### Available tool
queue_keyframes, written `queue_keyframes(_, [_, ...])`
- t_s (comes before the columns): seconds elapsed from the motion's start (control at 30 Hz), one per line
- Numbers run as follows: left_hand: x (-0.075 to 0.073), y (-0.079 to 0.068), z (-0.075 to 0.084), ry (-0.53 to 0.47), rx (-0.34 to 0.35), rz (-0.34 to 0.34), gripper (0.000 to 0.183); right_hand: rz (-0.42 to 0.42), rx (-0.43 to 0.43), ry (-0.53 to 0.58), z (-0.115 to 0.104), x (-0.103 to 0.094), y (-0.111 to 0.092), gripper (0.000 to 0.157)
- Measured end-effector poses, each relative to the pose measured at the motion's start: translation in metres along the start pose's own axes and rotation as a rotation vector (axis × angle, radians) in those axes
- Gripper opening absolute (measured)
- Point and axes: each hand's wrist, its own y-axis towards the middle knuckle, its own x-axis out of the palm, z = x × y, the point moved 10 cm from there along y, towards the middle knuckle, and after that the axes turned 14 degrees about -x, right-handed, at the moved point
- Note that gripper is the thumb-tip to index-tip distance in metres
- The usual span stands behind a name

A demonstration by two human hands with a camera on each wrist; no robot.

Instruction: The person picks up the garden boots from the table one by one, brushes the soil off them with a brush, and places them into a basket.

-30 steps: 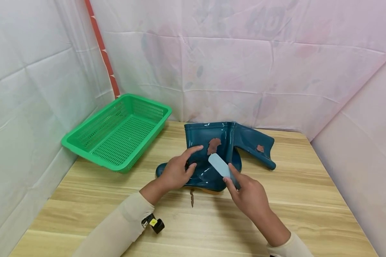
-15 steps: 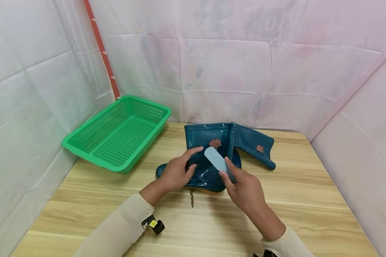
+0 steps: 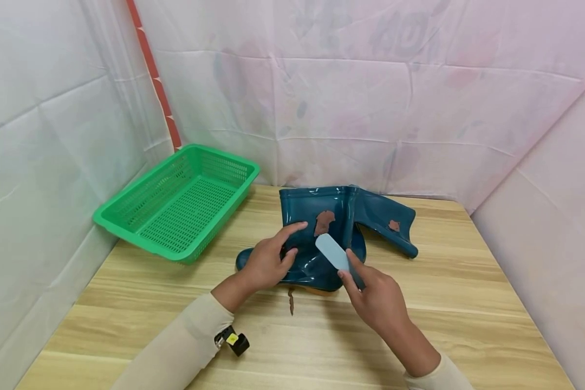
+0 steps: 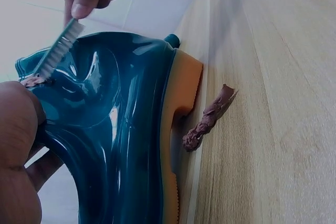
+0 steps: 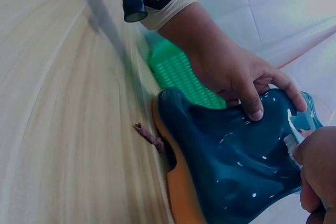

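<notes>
A glossy dark teal rain boot point(image 3: 317, 265) with an orange sole lies on its side, toe to the left. My left hand point(image 3: 265, 260) grips it at the ankle, thumb and index finger against its upper surface. A reddish-brown mud-like patch point(image 3: 324, 222) sticks to the shaft. In my right hand point(image 3: 377, 295) is a scrub brush with a pale blue-grey back point(image 3: 332, 252), its tip just below the patch. In the left wrist view, the brush's white bristles point(image 4: 62, 48) face the boot. A second teal boot point(image 3: 382, 211) lies behind, with a smaller brown patch point(image 3: 394, 225).
A green perforated plastic basket point(image 3: 190, 216) stands at the back left of the wooden table point(image 3: 468, 303). A twisted brown clump point(image 4: 210, 119) lies on the wood beside the sole. White printed sheets point(image 3: 346, 108) hang close behind the boots and along both sides.
The brush in my right hand moved up and left over the patch, then back down and right. My left hand and the boots stayed in place.
</notes>
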Motion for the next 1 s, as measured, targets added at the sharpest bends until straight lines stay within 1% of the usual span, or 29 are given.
queue_keyframes(0.17, [-0.001, 0.000, 0.001, -0.005, 0.013, -0.001, 0.066, 0.109, -0.060, 0.004, -0.005, -0.014, 0.009, 0.054])
queue_keyframes(0.23, [-0.001, -0.001, 0.002, -0.008, 0.014, 0.000, 0.065, 0.130, -0.063, -0.004, -0.005, -0.017, 0.013, 0.054])
queue_keyframes(0.33, [-0.001, -0.001, 0.002, -0.007, 0.011, -0.002, 0.064, 0.111, -0.038, -0.006, -0.003, -0.014, 0.015, 0.053])
queue_keyframes(0.47, [0.000, -0.002, 0.002, -0.002, 0.002, -0.008, 0.064, 0.039, 0.000, 0.011, -0.001, -0.004, 0.012, 0.053])
queue_keyframes(0.57, [0.000, -0.002, 0.000, 0.006, -0.007, -0.002, 0.064, 0.005, 0.011, 0.022, -0.001, 0.002, 0.007, 0.053])
queue_keyframes(0.73, [0.000, -0.002, 0.000, 0.012, -0.010, 0.007, 0.065, -0.005, 0.010, 0.022, -0.002, 0.002, 0.002, 0.052])
queue_keyframes(0.83, [0.000, -0.002, 0.001, 0.008, 0.002, 0.002, 0.066, 0.031, -0.010, 0.019, -0.003, -0.006, 0.003, 0.051])
queue_keyframes(1.0, [-0.002, -0.003, 0.004, 0.001, 0.015, -0.001, 0.064, 0.149, -0.080, 0.016, -0.009, -0.023, 0.014, 0.052])
